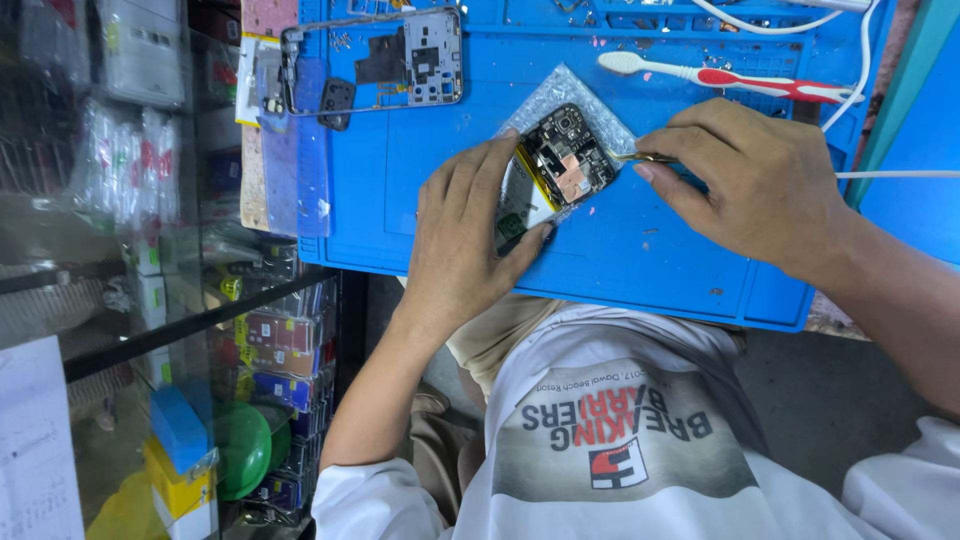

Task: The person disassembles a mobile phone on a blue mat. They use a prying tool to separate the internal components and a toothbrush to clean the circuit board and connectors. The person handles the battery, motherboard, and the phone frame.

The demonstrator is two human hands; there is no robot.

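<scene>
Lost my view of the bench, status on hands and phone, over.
Left hand clamps opened phone on blue mat. Right hand pinches tweezers at its board. Toothbrush lies clear behind.

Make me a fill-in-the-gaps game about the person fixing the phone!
1. The left hand holds an opened ____ on the mat.
2. The right hand pokes it with thin metal ____.
3. The work mat is coloured ____.
4. Above the hands lies a red and white ____.

Missing words: phone; tweezers; blue; toothbrush.
</scene>
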